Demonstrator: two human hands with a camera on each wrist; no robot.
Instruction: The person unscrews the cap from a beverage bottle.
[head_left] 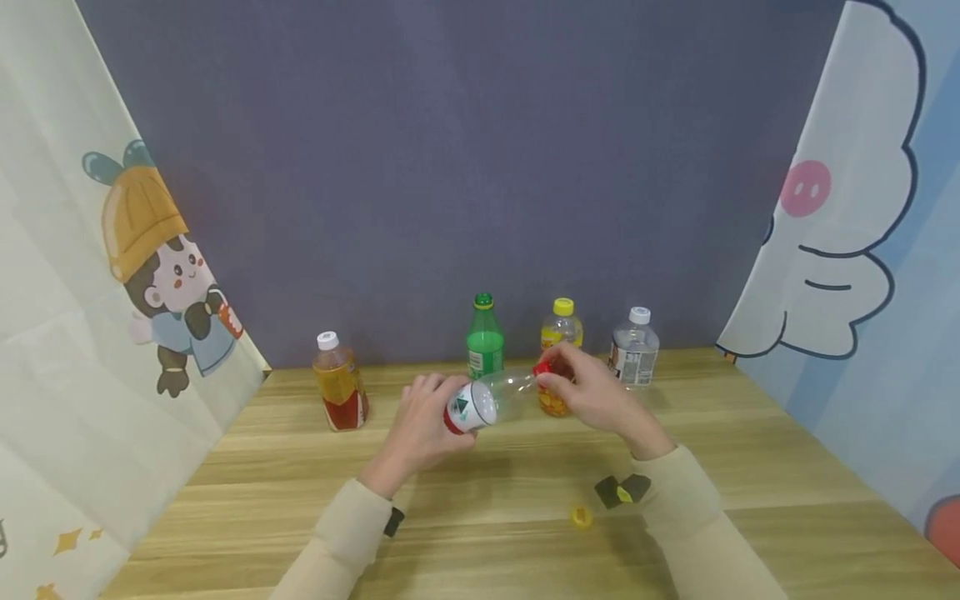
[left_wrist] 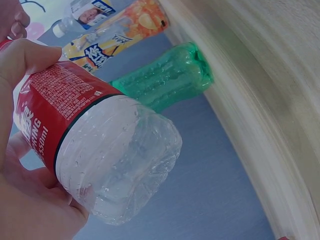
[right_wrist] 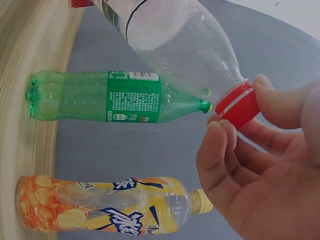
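Note:
My left hand (head_left: 431,421) grips a clear plastic water bottle (left_wrist: 135,155) around its red and white label. The bottle is held tilted above the table, its neck toward the right and its base toward the left. At the neck, my right hand (head_left: 588,390) pinches the red cap (right_wrist: 240,105) between thumb and fingers. The cap sits on the bottle's mouth. Small droplets show inside the bottle near its base in the left wrist view. Behind the hands stand a green bottle (head_left: 485,342) and a yellow-capped bottle (head_left: 562,329) with an orange and yellow label.
A bottle with an amber and red label (head_left: 343,392) and a white cap stands at the left. At the right is a clear white-capped bottle (head_left: 634,346). A small yellow cap (head_left: 581,517) lies on the wooden table (head_left: 480,550) near the right forearm. A dark backdrop (head_left: 465,167) rises behind.

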